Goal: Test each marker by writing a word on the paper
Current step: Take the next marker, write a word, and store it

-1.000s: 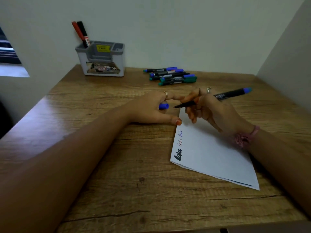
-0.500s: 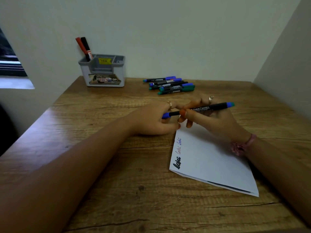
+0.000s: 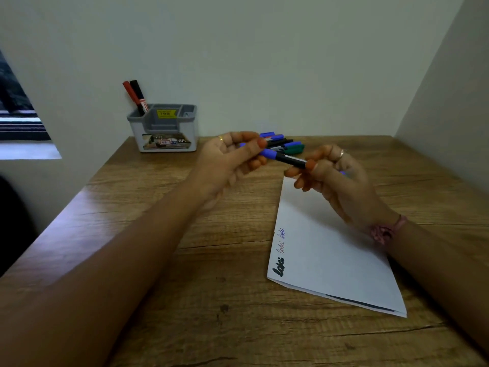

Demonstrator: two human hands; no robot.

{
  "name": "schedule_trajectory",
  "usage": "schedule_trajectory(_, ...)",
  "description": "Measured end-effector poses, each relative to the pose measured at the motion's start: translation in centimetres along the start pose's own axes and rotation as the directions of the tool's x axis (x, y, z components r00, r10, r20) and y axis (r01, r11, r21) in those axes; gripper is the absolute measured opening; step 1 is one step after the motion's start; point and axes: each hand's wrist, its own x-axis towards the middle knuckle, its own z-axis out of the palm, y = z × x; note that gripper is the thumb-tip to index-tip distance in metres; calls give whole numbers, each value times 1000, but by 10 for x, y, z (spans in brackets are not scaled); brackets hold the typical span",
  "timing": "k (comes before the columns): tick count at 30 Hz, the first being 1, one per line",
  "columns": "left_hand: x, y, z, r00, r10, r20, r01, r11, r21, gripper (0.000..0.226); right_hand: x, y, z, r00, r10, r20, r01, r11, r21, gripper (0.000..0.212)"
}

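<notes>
A black marker with a blue cap (image 3: 283,157) is held in the air above the desk between both hands. My left hand (image 3: 232,160) pinches its blue capped end. My right hand (image 3: 333,176) grips the black barrel at the other end. Below them lies a folded white paper (image 3: 330,255) with three small words written along its left edge. Several more markers (image 3: 287,144) with blue and green caps lie in a cluster at the back of the desk, partly hidden behind my hands.
A grey pen holder (image 3: 164,128) stands at the back left against the wall, with a red marker and a black marker (image 3: 136,95) upright in it. The wooden desk (image 3: 211,300) is boxed in by walls at the back and right.
The cap went onto the marker's tip. Both hands then lifted the capped marker off the paper and moved it up and toward the back of the desk.
</notes>
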Motion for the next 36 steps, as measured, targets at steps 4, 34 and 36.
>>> schedule_trajectory(4,2,-10,7,970,-137,-200,62,937,-343,23,-2,2,3,989,-122,-88,96,962,-254,12)
schedule_trajectory(34,30,50,-83,742,198,-640,-416,885,-209,16,-4,19,-12,856,435,279,134,334,-933,88)
schedule_trajectory(36,37,65,-99,677,225,-701,-459,873,-164,20,-3,18,-12,854,439,279,127,343,-931,104)
